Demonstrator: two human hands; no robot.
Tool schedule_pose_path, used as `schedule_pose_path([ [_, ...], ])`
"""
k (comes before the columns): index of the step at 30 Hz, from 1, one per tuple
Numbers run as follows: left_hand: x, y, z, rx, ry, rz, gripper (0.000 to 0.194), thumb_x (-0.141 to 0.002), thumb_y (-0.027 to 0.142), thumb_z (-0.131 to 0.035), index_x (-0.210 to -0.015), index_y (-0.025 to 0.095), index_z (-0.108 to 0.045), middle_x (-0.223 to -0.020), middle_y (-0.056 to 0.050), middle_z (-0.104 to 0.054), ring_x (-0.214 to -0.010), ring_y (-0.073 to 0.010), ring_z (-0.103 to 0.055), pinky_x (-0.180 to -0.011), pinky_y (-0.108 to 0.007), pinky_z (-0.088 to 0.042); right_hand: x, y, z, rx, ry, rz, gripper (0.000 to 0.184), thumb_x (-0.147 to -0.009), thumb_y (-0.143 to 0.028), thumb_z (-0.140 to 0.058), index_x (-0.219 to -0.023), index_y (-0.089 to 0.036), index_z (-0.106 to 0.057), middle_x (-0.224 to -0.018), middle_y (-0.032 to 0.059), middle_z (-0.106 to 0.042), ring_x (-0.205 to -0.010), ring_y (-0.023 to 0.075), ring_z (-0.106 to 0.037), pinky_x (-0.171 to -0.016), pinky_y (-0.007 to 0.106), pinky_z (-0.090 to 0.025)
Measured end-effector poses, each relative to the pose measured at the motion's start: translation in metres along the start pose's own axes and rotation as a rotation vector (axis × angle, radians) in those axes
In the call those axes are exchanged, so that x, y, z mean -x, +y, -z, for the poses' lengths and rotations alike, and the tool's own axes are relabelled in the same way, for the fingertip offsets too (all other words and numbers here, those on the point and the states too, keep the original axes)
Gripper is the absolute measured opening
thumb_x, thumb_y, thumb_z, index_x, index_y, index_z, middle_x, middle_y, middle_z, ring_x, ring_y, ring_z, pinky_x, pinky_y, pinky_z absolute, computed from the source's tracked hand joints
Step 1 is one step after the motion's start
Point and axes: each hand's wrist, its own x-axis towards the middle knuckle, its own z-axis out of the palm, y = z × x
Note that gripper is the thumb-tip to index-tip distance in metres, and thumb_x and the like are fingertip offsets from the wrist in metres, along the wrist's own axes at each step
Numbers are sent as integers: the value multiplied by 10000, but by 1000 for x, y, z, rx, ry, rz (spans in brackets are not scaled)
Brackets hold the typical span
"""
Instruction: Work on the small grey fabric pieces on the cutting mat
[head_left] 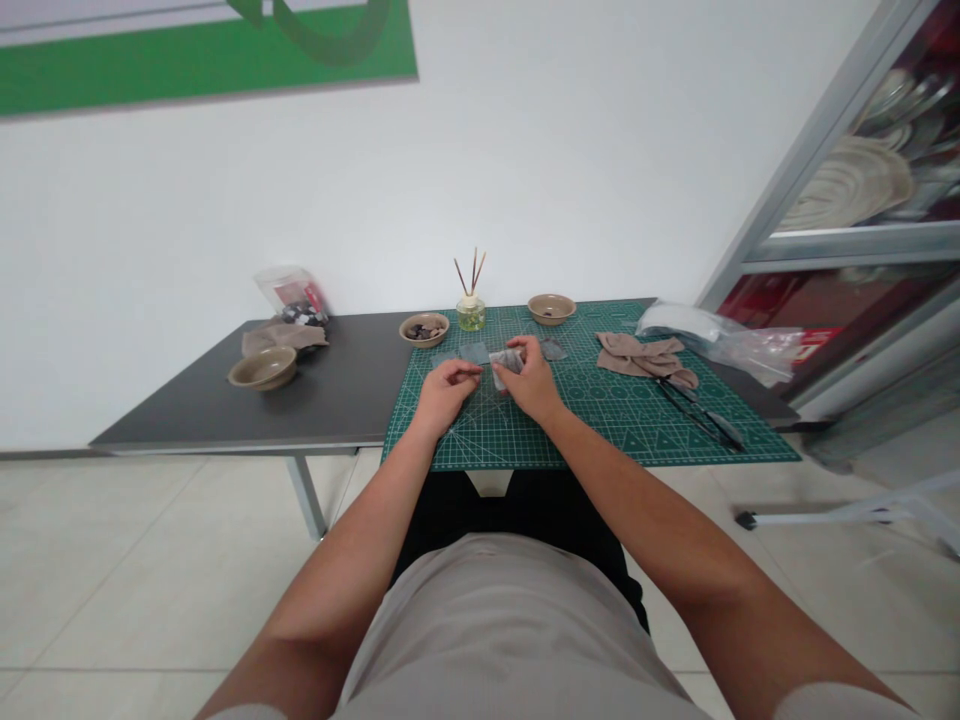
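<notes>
My right hand [534, 382] is closed on a small grey-white patterned piece [505, 373], perhaps a cloth or a little pouch; its kind is not clear. Just to its left, my left hand [448, 392] has thumb and fingers pinched together, the tips close to that piece. Whatever sits in the left pinch is too small to name. Both hands are over the green cutting mat [600, 425]. Behind the left hand lies a flat, translucent greyish sheet or bag [472, 352]. Another thin grey see-through item [553, 349] rests beyond the right hand.
A bowl of dark and brown bits [424, 331], a reed diffuser [471, 312] and a second bowl [552, 310] line the back. Brown cloth [637, 355], eyeglasses [697, 412] and plastic bag [720, 335] lie right. Another bowl [262, 370] and filled bag [296, 297] stand left.
</notes>
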Motion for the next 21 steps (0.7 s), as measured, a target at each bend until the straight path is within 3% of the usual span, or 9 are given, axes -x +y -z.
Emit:
schedule_pose_path([
  [4,2,4,0,-64,-27,-2,155,-752,283,-677,-853,181,-734,-756,-14,-662,-701,-141,-582,-701,-277,-450,-1,-2,2,-26,-3,-28,404,-726,-360,-691,-1083,-223,-563,-879,20,-644,-686,176,-609,-498,269,-503],
  [6,2,6,-1,-79,-22,-18,119,-742,258,-680,-825,181,-718,-755,-10,-660,-707,-141,-584,-703,-278,-454,-1,-4,3,-1,-44,-17,319,-742,-375,-683,-1006,-210,-615,-827,14,-650,-678,174,-603,-530,273,-492],
  [10,1,6,-4,26,-27,5,216,-686,200,-714,-886,190,-633,-723,20,-638,-684,-134,-597,-676,-267,-464,0,-7,4,141,-141,96,180,-802,-371,-626,-798,-193,-651,-702,3,-630,-675,168,-579,-651,296,-456],
  [13,-1,2,-4,91,-20,52,308,-645,172,-740,-913,187,-589,-727,24,-640,-700,-138,-619,-702,-275,-482,-1,-9,4,203,-171,151,144,-806,-329,-608,-802,-192,-653,-740,10,-645,-726,173,-579,-695,295,-425],
  [21,-3,-5,-1,161,-3,115,323,-595,170,-757,-894,160,-636,-787,-17,-695,-742,-152,-650,-781,-312,-499,0,-10,5,172,-228,133,152,-803,-285,-638,-910,-189,-685,-821,28,-697,-758,183,-614,-715,297,-425],
])
